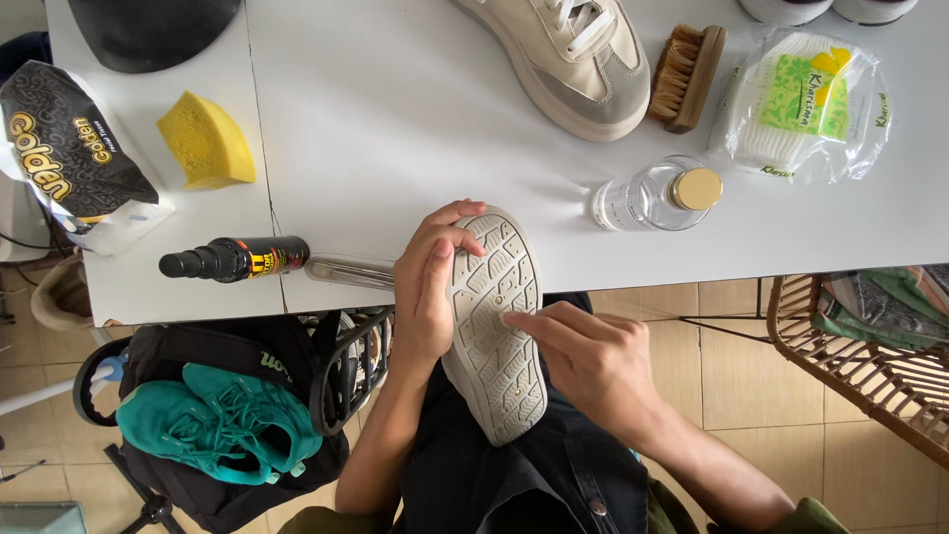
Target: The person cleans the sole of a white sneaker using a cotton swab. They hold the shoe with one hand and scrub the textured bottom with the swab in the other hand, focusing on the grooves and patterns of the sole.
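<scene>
Gripped along its edge by the left hand (427,287), fingers curled over the toe rim, a pale shoe (494,326) is turned sole-up over the person's lap, while the right hand (593,361) holds nothing and presses a fingertip to the middle of the tread. What that fingertip touches is too small to make out. Behind it spreads a white table (395,119), whose edge the shoe's toe overlaps; its far side is cut off by the frame. On it lies a second beige shoe (568,59), partly out of view, with a wooden brush (687,74) just beside it, a bag of cotton pads (801,109), a clear bottle with a gold cap (657,196) on its side, a yellow sponge (206,140) and a black spray bottle (235,259). Teal shoes (217,420) rest on a dark bag by the left elbow.
</scene>
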